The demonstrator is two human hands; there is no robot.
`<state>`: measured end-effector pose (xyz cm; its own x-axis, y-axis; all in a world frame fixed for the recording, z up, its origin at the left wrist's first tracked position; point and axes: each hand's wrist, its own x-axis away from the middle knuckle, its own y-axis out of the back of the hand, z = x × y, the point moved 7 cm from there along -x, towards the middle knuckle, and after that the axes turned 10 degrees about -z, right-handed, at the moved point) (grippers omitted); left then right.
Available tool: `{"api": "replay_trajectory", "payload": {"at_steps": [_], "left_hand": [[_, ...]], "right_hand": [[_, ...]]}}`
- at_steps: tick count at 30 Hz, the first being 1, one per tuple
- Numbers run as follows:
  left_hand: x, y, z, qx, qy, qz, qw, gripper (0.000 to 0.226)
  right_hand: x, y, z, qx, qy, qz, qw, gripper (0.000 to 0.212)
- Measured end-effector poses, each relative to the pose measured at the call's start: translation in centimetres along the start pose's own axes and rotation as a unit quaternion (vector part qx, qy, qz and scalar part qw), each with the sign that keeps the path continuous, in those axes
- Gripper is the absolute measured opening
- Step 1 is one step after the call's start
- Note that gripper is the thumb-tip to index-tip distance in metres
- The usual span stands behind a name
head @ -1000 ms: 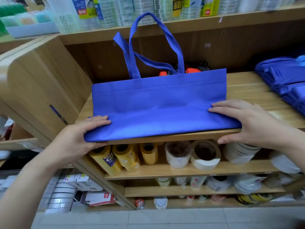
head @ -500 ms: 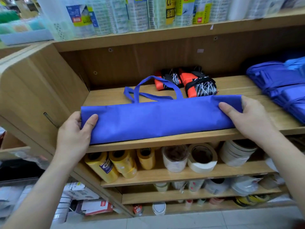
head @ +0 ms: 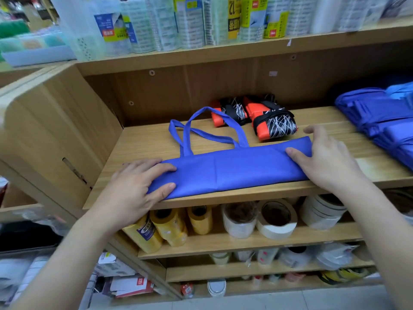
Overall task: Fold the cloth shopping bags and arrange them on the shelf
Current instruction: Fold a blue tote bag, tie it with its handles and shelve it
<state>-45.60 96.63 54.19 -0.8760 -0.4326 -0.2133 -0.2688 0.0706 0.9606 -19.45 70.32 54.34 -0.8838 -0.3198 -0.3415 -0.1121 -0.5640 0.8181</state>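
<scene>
A blue cloth bag [head: 232, 171] lies folded into a long narrow strip along the front of the wooden shelf [head: 143, 142]. Its two handles [head: 190, 133] loop out flat behind it on the board. My left hand [head: 136, 186] lies flat on the strip's left end, fingers straight, thumb along the front edge. My right hand [head: 324, 155] presses on the right end, thumb on top, fingers reaching over the far edge. A pile of folded blue bags [head: 380, 121] sits at the right of the same shelf.
Two orange and black folded bags [head: 257, 117] lie at the back of the shelf behind the handles. Tape rolls [head: 277, 218] and yellow rolls [head: 169, 227] fill the shelf below. Packaged rolls [head: 192, 21] stand on the shelf above. A wooden side panel [head: 51, 139] borders the left.
The bag went from a tall half-fold with handles upright to a narrow strip lying flat. Both hands shifted from gripping its ends to pressing on top.
</scene>
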Motion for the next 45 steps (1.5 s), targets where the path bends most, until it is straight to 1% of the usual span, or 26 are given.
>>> {"api": "replay_trajectory", "payload": {"at_steps": [2,4,5,8,11,12,15,16,18,20,22,23,24,27,28,30,32,34,35,36,38,39,41,43,44,45], "left_hand": [[0.2,0.3,0.1,-0.010,0.002,-0.015,1.000,0.056],[0.6,0.3,0.2,-0.025,0.007,-0.007,1.000,0.052],[0.9,0.3,0.2,-0.031,0.013,-0.005,0.999,0.052],[1.8,0.5,-0.1,-0.045,0.032,-0.006,0.998,0.052],[2.3,0.6,-0.5,-0.076,0.037,-0.006,0.996,0.048],[2.3,0.7,-0.7,-0.086,0.036,-0.011,0.996,0.045],[2.7,0.9,-1.3,-0.116,0.024,-0.015,0.993,0.044],[2.8,0.9,-1.4,-0.130,0.021,-0.008,0.991,0.044],[2.7,1.6,-2.1,-0.143,0.003,-0.013,0.990,0.042],[2.0,3.6,-4.2,-0.103,-0.068,-0.091,0.988,0.040],[0.9,5.6,-6.8,-0.020,-0.163,-0.173,0.971,0.043],[0.1,6.1,-8.0,0.029,-0.191,-0.173,0.966,0.044],[-0.8,6.2,-9.0,0.084,-0.199,-0.146,0.965,0.043],[-2.7,4.2,-10.0,0.211,-0.151,-0.007,0.966,0.041],[-2.9,3.5,-10.0,0.241,-0.144,0.006,0.960,0.039],[-3.2,2.9,-9.5,0.300,-0.131,-0.031,0.944,0.034],[-3.8,2.7,-7.8,0.347,-0.071,-0.090,0.931,0.037],[-4.5,2.3,-5.8,0.338,-0.005,-0.137,0.931,0.043],[-4.8,2.1,-5.0,0.313,0.012,-0.151,0.938,0.044],[-5.0,1.7,-4.4,0.284,0.022,-0.154,0.946,0.042],[-5.2,0.7,-3.2,0.229,0.041,-0.136,0.963,0.033],[-5.2,0.2,-2.9,0.207,0.049,-0.123,0.969,0.027],[-5.0,0.3,-2.8,0.135,0.041,-0.131,0.981,0.014],[-4.3,2.0,-3.3,0.043,-0.004,-0.194,0.980,0.018],[-3.6,3.0,-3.9,0.046,-0.054,-0.224,0.972,0.021],[-2.7,3.5,-4.4,0.079,-0.115,-0.216,0.966,0.025]], "right_hand": [[0.0,0.0,0.0,0.021,-0.002,0.020,1.000,0.075],[-0.2,0.0,0.1,0.023,-0.014,0.044,0.999,0.082],[-0.3,0.0,0.2,0.009,-0.024,0.056,0.998,0.081],[-0.7,0.0,0.7,-0.081,-0.044,0.078,0.993,0.061],[-1.2,0.3,1.3,-0.142,-0.034,0.092,0.985,0.060],[-1.3,0.4,1.5,-0.167,-0.033,0.099,0.980,0.065],[-1.4,0.9,2.4,-0.222,-0.027,0.091,0.970,0.097],[-1.5,1.5,3.0,-0.221,-0.008,0.076,0.972,0.103],[-1.8,3.2,5.1,-0.223,0.067,0.041,0.972,0.101],[-1.8,4.9,8.0,-0.232,0.161,0.034,0.959,0.098],[-1.5,6.2,11.0,-0.233,0.239,0.047,0.942,0.096],[-1.2,6.6,12.5,-0.234,0.271,0.054,0.932,0.094],[-0.8,7.0,14.1,-0.235,0.302,0.058,0.922,0.093],[0.0,7.8,17.7,-0.218,0.376,0.029,0.900,0.084],[0.0,7.9,18.4,-0.212,0.385,0.012,0.898,0.082],[-0.3,7.7,18.8,-0.191,0.379,-0.040,0.905,0.082],[-0.3,7.5,18.4,-0.152,0.361,-0.113,0.913,0.090],[0.3,6.9,17.5,-0.148,0.355,-0.152,0.911,0.092],[0.8,6.0,17.0,-0.164,0.367,-0.137,0.905,0.086],[1.4,4.6,16.6,-0.189,0.385,-0.092,0.899,0.074],[3.1,0.8,15.8,-0.222,0.404,0.060,0.885,0.042],[4.1,-1.0,15.2,-0.214,0.401,0.128,0.881,0.032],[5.4,-3.5,14.2,-0.178,0.391,0.192,0.882,0.033],[5.8,-4.2,13.7,-0.161,0.381,0.201,0.888,0.046],[5.9,-4.2,13.6,-0.153,0.379,0.206,0.889,0.051],[5.9,-4.2,13.5,-0.144,0.377,0.213,0.890,0.055]]}}
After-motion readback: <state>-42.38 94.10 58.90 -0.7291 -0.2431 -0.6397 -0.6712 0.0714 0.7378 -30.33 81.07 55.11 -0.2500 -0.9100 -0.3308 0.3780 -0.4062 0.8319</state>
